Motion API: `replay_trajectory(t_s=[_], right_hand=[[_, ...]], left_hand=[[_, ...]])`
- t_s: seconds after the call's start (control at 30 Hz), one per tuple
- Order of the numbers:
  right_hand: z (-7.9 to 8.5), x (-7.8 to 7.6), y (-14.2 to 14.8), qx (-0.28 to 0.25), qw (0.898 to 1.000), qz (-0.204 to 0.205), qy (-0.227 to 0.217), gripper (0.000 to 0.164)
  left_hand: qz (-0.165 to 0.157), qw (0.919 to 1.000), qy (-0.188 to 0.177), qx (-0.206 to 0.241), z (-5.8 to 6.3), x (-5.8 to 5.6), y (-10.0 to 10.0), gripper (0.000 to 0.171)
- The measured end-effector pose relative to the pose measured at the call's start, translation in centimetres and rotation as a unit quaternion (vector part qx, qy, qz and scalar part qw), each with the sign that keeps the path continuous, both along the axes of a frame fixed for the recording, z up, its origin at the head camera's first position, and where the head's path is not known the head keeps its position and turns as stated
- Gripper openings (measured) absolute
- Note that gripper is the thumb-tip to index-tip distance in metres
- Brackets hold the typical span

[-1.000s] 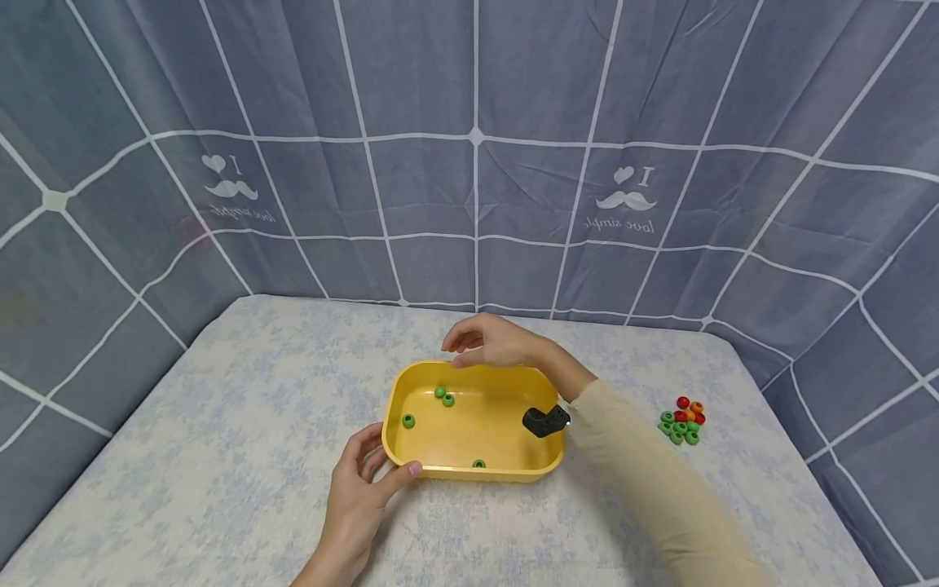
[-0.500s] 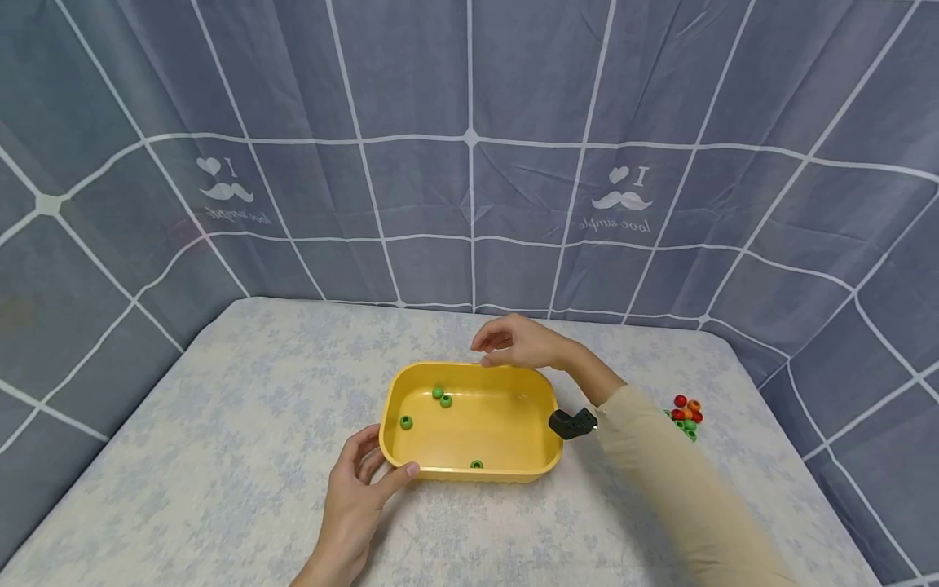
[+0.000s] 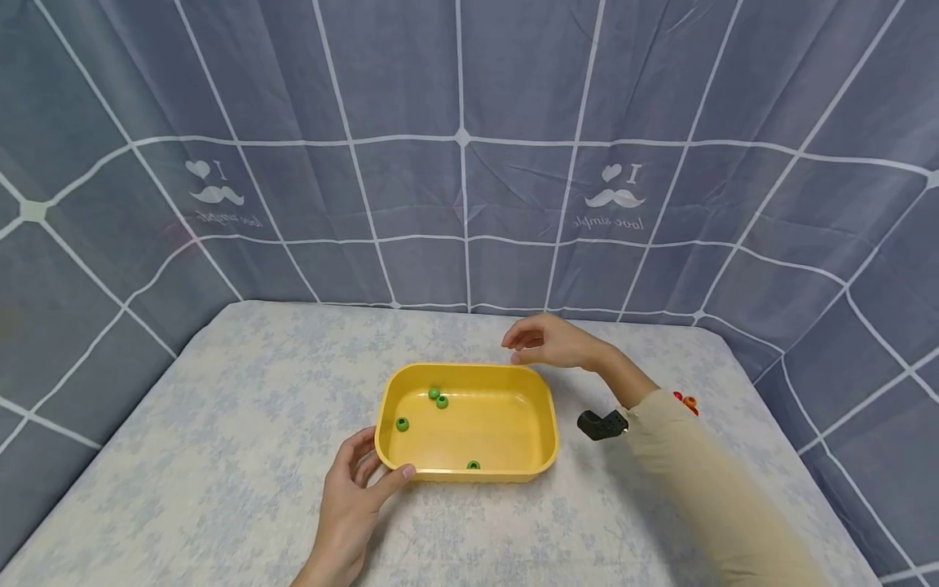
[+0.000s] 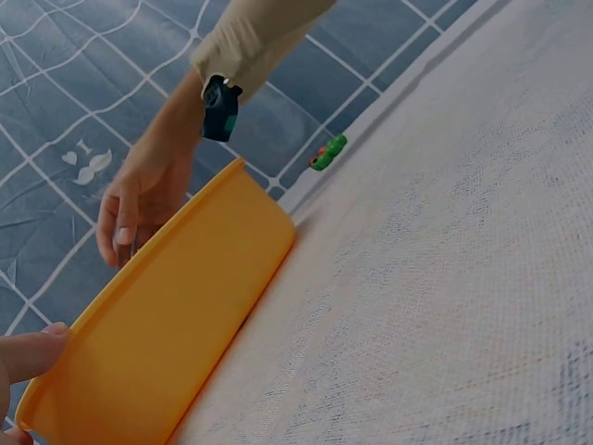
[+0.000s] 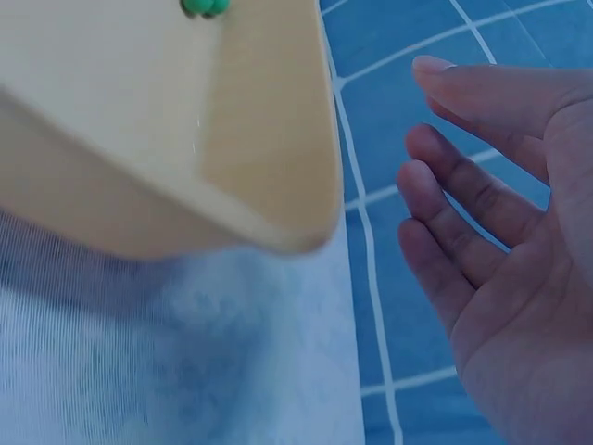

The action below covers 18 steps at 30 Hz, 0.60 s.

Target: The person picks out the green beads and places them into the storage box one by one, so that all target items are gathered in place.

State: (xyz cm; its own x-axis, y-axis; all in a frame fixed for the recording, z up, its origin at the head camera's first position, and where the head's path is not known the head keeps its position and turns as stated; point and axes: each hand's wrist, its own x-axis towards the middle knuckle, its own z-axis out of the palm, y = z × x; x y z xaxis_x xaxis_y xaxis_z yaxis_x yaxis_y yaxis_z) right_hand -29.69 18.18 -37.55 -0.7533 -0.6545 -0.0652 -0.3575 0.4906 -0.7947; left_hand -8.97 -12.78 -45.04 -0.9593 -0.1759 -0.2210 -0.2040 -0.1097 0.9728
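A yellow plastic bin (image 3: pixel 499 428) stands on the table with several green beads (image 3: pixel 442 402) lying on its floor. My left hand (image 3: pixel 350 497) grips its near left corner, the thumb over the front rim and the fingers against the left side. The left wrist view shows that thumb (image 4: pixel 35 354) on the rim. Past the bin's far right corner, my right hand (image 3: pixel 557 341) hovers with loosely bent fingers. In the right wrist view its palm (image 5: pixel 537 306) faces the bin, apart from it, and holds nothing.
On the table's right side, a pile of red and orange beads (image 3: pixel 688 401) is partly hidden by the right sleeve (image 3: pixel 704 473); green ones (image 4: pixel 334 150) show in the left wrist view. A black wrist camera (image 3: pixel 601 425) sits on the right wrist. Grey-blue curtains (image 3: pixel 411 187) surround the table.
My right hand has moved right along the bin's far rim, and its sleeve now covers more of the bead pile. The left hand keeps its grip; the bin and its beads stay put.
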Motion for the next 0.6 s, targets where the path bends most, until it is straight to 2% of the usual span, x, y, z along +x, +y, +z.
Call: replay_trajectory(t_s=[0.6], right_hand=[[-0.3, 1.0, 5.9, 0.002, 0.999, -0.047, 0.009, 0.025]], left_hand=[[0.0, 1.0, 0.0, 0.001, 0.2, 0.1, 0.1, 0.08]])
